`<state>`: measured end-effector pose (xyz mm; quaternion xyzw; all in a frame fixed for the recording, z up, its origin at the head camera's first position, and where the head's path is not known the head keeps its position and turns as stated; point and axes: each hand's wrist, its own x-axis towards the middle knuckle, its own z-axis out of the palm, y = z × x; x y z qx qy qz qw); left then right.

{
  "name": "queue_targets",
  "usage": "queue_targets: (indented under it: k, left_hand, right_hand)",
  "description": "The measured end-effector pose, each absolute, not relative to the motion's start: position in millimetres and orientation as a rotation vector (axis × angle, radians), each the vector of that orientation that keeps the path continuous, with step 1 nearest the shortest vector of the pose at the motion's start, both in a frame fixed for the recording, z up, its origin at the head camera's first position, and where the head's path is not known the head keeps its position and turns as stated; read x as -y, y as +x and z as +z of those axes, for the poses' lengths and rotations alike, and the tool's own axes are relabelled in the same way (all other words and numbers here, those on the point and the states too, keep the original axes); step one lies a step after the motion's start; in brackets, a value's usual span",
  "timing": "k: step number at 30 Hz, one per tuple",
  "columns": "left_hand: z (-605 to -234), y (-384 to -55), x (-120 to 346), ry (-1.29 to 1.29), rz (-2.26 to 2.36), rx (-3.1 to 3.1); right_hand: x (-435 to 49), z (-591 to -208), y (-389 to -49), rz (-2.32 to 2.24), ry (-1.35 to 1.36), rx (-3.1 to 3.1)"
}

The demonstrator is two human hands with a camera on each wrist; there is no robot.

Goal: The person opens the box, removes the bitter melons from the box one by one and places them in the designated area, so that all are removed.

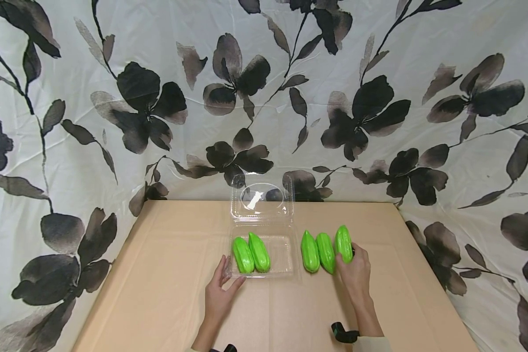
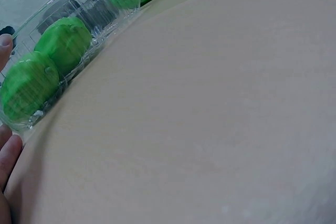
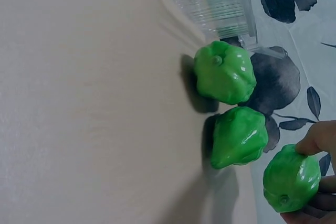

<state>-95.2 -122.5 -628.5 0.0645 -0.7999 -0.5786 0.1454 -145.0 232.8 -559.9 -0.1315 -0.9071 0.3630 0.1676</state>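
Note:
My right hand (image 1: 355, 269) grips the rightmost green ridged vegetable (image 1: 343, 243), thumb on one side and fingers on the other. In the right wrist view that vegetable (image 3: 292, 178) sits between the thumb and fingers, stem nub showing. Two more green vegetables (image 1: 310, 252) (image 1: 325, 252) lie just left of it on the table. The clear plastic clamshell container (image 1: 283, 254) is at the centre with its lid (image 1: 262, 200) raised; two green vegetables (image 1: 243, 255) (image 1: 259, 252) lie side by side in its left half. My left hand (image 1: 220, 293) touches the container's near left corner with spread fingers.
The light wooden table (image 1: 167, 274) carries everything. Behind and beside it hangs a white cloth (image 1: 290, 137) with dark flower prints. A black wrist device (image 1: 344, 333) is strapped on the right wrist.

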Motion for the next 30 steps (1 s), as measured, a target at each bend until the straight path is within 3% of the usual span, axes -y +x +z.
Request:
queue_targets:
  k: [30]
  left_hand:
    - [-627.1,-94.3,122.1,0.183,-1.645,2.316]
  right_hand:
    - [-240.0,-576.0,-144.4,1.056,-0.395,2.728]
